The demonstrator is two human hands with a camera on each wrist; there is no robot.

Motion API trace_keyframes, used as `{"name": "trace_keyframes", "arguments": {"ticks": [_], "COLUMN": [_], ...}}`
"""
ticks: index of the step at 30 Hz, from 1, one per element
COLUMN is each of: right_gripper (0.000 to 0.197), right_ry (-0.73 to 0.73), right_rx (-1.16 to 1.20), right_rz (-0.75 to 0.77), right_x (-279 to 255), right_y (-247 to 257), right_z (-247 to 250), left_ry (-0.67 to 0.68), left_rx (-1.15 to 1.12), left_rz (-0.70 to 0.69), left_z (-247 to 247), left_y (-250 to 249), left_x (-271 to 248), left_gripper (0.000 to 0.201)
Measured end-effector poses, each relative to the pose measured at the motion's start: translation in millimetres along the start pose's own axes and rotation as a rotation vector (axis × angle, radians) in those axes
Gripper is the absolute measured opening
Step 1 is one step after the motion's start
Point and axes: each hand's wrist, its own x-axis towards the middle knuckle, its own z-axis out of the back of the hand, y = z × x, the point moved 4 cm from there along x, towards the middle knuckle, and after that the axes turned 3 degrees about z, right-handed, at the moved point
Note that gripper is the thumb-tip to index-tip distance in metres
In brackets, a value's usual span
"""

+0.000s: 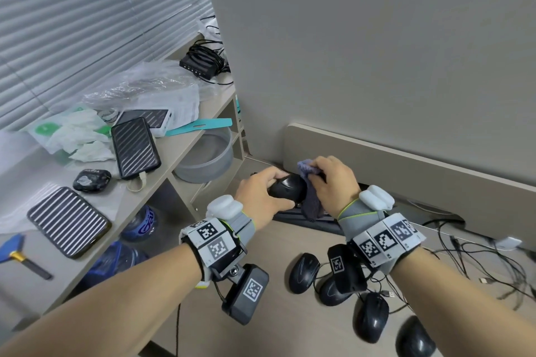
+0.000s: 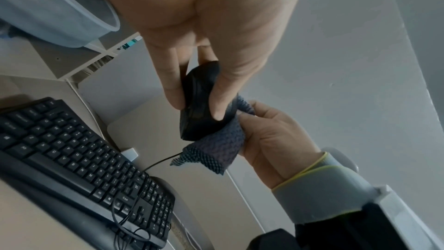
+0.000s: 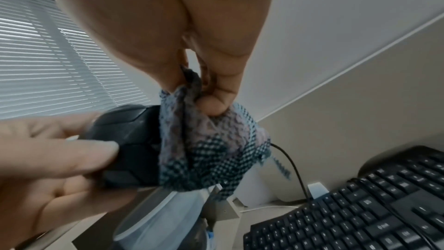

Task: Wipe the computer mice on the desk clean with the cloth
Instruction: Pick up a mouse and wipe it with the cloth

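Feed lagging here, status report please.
Left hand grips black computer mouse, lifted. Right hand pinches blue-grey knitted cloth against it. Four mice wait on desk. Nothing blocking.

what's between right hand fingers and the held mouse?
The cloth: the right hand pinches it against the black mouse that the left hand grips. Clearest in the right wrist view.

Four mice [image 1: 304, 272] lie in a cluster on the worktop [image 1: 278, 327], near the person and right of centre. Behind them a keyboard [image 2: 79, 161] lies before the back panel [image 1: 406, 165]. Above the keyboard a held mouse [image 1: 287, 189] sits between the left hand [image 1: 261, 194] and the cloth [image 1: 311, 197]. Left of the worktop stands a shelf unit [image 1: 174, 153], with a basin [image 1: 208, 159] in its compartment.
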Motion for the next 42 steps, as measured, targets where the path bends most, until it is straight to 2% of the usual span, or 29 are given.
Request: {"name": "trace_keyframes", "arguments": {"ticks": [3, 7, 11, 15, 18, 20, 23, 25, 29, 32, 37, 42], "right_gripper": [0.021, 0.011, 0.027, 0.013, 0.011, 0.009, 0.011, 0.013, 0.025, 0.036, 0.045, 0.036], "right_ry": [-0.004, -0.014, -0.097, -0.019, -0.135, -0.162, -0.107, -0.102, -0.076, -0.02, 0.059, 0.022], "right_rx": [0.012, 0.007, 0.062, 0.067, 0.053, 0.068, 0.098, 0.107, 0.141, 0.182, 0.178, 0.184], "right_rz": [0.056, -0.073, 0.083, -0.068, 0.05, 0.109, 0.081, 0.092, 0.123, 0.094, 0.125, 0.164], "right_x": [-2.9, -1.9, -3.2, 0.0, -4.2, -4.6, -2.3, -2.2, 1.0, 0.7, -3.0, -6.3], "right_y": [7.3, -8.2, 6.7, -13.8, 2.2, 13.0, 14.0, 17.0, 25.3, 29.3, 32.9, 38.1], "right_z": [-5.0, -1.4, -0.8, 6.2, 7.9, 4.7, 0.3, 0.7, 2.6, 5.2, 4.4, 9.1], "left_ry": [-0.033, -0.015, -0.034, 0.019, -0.011, -0.018, 0.036, 0.062, 0.063, 0.076, 0.127, 0.167], "left_rx": [-0.012, -0.03, -0.064, -0.1, -0.133, -0.253, -0.506, -0.599, -0.748, -0.879, -0.898, -0.898], "left_rz": [-0.02, -0.022, -0.025, -0.008, 0.02, 0.084, 0.217, 0.272, 0.377, 0.488, 0.606, 0.681], "left_z": [6.2, 7.0, 7.5, 7.0, 4.8, 3.8, -1.8, -6.2, -8.4, -9.4, -13.4, -16.8], "left_y": [-2.7, -3.9, -3.7, -1.0, 1.5, 1.7, 0.3, -1.0, -4.4, -7.6, -9.7, -15.0], "left_x": [2.7, 0.2, 3.4, 0.8, 5.0, 8.0, 6.0, 4.3, 5.8, 10.5, 18.3, 21.7], "left_gripper": [0.039, 0.042, 0.04, 0.04, 0.037, 0.036, 0.031, 0.029, 0.015, 0.022, 0.029, 0.025]}}
